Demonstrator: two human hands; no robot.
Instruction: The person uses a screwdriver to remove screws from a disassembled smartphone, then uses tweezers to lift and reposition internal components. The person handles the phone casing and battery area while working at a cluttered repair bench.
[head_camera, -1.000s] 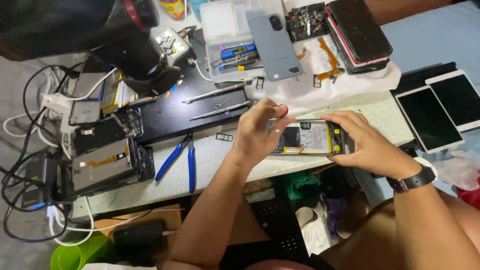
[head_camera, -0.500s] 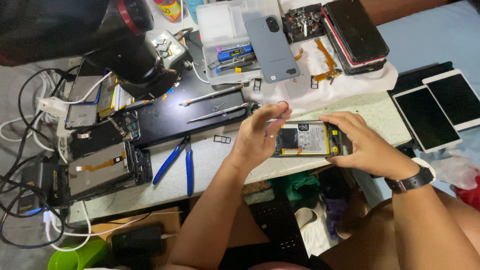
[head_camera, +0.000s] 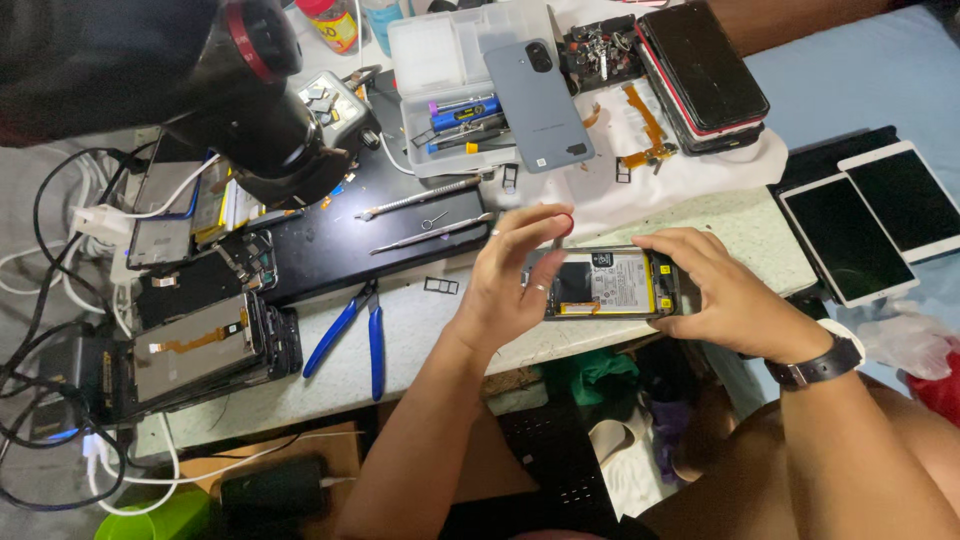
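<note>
Together, both hands grip an opened smartphone with its back cover off and battery exposed (head_camera: 608, 283), held just above the pale worktop's front edge (head_camera: 420, 345): the left hand (head_camera: 510, 280) pinches its left end, fingertips curled over the top, while the right hand (head_camera: 715, 290) clasps its right end. Blue-handled pliers (head_camera: 355, 330) lie nearby to the left, and a grey phone back cover (head_camera: 540, 105) rests farther off.

the opened phone (head_camera: 605, 285) lies at the near edge of the worktable (head_camera: 760, 235), between the left hand (head_camera: 510, 275) and right hand (head_camera: 715, 290). left of the phone lie the pliers (head_camera: 350, 330); behind it the parts box (head_camera: 450, 85); right of it two tablets (head_camera: 880, 220).
</note>
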